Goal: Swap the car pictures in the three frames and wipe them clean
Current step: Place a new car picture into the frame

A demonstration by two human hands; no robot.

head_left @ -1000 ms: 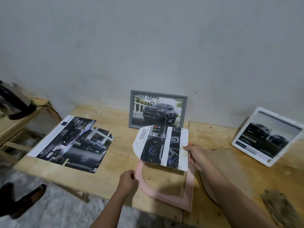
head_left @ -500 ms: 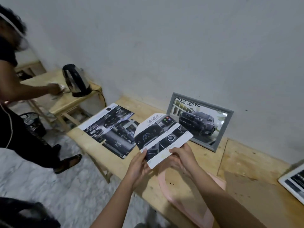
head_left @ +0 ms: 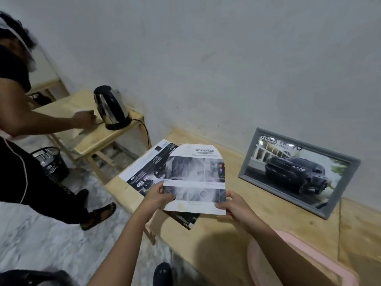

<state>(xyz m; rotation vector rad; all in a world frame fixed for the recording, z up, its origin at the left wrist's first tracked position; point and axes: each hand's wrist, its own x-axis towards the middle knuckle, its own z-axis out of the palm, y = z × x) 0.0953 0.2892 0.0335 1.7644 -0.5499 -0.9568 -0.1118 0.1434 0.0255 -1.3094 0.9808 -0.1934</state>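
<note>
— What are your hands doing?

— My left hand (head_left: 158, 196) and my right hand (head_left: 233, 205) each pinch the lower edge of a loose car picture (head_left: 193, 174), thumbs on its face and the other fingers behind. It has rounded top corners and the heading "ADVANCED". Glare washes out most of the print.

— Where is it, going by the grey frame (head_left: 249, 152)?

— Left of that frame and clear of it, held up tilted above the wooden table (head_left: 233, 162). The grey frame leans on the wall with a dark pickup truck picture inside.

— What does the sheet hide?

— Part of an open brochure (head_left: 148, 168) that lies flat on the table, further left from the frame. Only its left pages and a lower corner show.

— Anything nearer you?

— A pink frame (head_left: 255, 269) lies in front of the grey frame, and my right forearm crosses it.

— And further out?

— Well left of the grey frame, a steel kettle (head_left: 110, 108) stands on a low side table (head_left: 99, 137). Another person (head_left: 12, 112) has a hand just beside the kettle. A black basket (head_left: 51, 164) sits on the floor beyond.
</note>
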